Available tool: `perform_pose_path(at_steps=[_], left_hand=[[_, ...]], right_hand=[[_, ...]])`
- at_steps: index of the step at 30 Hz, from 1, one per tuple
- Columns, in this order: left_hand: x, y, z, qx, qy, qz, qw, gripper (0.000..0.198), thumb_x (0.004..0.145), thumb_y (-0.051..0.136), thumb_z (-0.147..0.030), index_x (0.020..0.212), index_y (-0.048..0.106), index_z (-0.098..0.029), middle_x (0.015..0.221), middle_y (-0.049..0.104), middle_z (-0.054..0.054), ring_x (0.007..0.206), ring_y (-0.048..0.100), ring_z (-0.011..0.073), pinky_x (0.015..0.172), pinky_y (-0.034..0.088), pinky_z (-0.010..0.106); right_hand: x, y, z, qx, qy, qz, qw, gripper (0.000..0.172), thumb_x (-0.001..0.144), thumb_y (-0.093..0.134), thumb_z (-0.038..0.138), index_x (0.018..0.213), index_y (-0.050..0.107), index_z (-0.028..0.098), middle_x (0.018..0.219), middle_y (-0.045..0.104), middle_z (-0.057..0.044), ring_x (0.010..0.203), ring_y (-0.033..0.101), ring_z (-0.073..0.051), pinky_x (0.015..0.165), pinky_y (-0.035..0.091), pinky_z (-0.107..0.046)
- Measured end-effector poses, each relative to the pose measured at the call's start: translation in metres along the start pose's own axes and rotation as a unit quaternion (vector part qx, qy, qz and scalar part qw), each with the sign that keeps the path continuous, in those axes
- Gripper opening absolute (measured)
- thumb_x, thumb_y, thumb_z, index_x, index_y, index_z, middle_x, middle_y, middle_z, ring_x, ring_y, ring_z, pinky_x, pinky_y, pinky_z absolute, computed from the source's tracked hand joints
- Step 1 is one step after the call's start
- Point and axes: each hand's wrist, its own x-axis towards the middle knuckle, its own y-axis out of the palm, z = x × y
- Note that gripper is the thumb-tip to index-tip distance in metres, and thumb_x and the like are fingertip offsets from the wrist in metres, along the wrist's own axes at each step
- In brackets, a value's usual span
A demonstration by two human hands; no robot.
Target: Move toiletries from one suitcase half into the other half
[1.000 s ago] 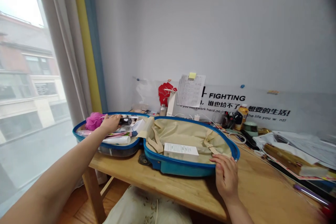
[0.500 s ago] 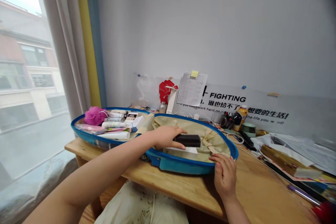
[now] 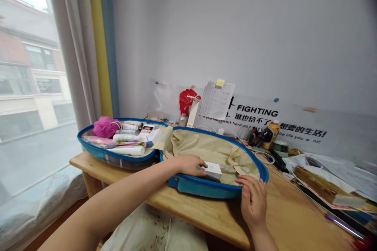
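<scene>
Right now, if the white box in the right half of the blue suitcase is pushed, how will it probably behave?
The white box looks like thin cardboard with flat faces, so it should slide, not roll. It lies flat on the beige lining, which is soft cloth, so it may drag a little. It is probably light; the left hand touches it with the fingertips only.

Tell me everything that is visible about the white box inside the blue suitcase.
The white box is a flat rectangular carton, apparently cardboard, with faint small print on top. It lies flat on the beige lining of the right half of the open blue suitcase, near its front rim. The left hand rests on its left end, hiding that part.
</scene>
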Motion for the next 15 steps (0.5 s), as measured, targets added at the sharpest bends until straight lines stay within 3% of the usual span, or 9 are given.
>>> perform_pose_path(at_steps=[3, 6, 11, 15], left_hand=[[-0.0024, 0.0012, -0.0005, 0.044, -0.096, -0.032, 0.994, 0.047, 0.082, 0.041, -0.05, 0.117, 0.055, -0.023, 0.12, 0.056, 0.009, 0.109, 0.052, 0.0261, 0.088, 0.042, 0.036], [-0.0047, 0.0008, -0.001, 0.061, -0.166, -0.021, 0.984, 0.049, 0.079, 0.042, -0.054, 0.111, 0.058, -0.02, 0.116, 0.057, 0.012, 0.102, 0.055, 0.0286, 0.083, 0.044, 0.039], [-0.0067, -0.0021, -0.0016, 0.047, -0.154, 0.009, 0.987, 0.044, 0.072, 0.054, -0.053, 0.103, 0.059, -0.023, 0.111, 0.06, 0.007, 0.096, 0.058, 0.025, 0.078, 0.046, 0.033], [-0.0065, -0.0005, -0.0058, 0.03, -0.147, 0.02, 0.988, 0.038, 0.076, 0.05, -0.051, 0.1, 0.059, -0.024, 0.103, 0.064, 0.005, 0.095, 0.058, 0.0242, 0.077, 0.046, 0.033]], right_hand=[[0.0008, -0.0002, 0.0007, -0.001, -0.003, -0.002, 1.0, 0.029, 0.088, 0.032, 0.027, 0.079, 0.058, 0.02, 0.087, 0.06, -0.005, 0.088, 0.054, -0.019, 0.091, 0.03, -0.041], [0.0011, -0.0004, 0.0008, -0.003, -0.012, -0.006, 1.0, 0.028, 0.088, 0.032, 0.026, 0.078, 0.058, 0.02, 0.087, 0.06, -0.005, 0.087, 0.054, -0.019, 0.091, 0.03, -0.04], [0.0025, -0.0004, 0.0025, -0.006, -0.013, -0.007, 1.0, 0.028, 0.088, 0.031, 0.026, 0.08, 0.058, 0.02, 0.087, 0.06, -0.005, 0.087, 0.053, -0.019, 0.091, 0.029, -0.04], [0.0023, -0.0004, 0.002, -0.006, -0.014, -0.006, 1.0, 0.028, 0.088, 0.032, 0.026, 0.079, 0.057, 0.02, 0.087, 0.06, -0.005, 0.087, 0.053, -0.019, 0.091, 0.03, -0.04]])
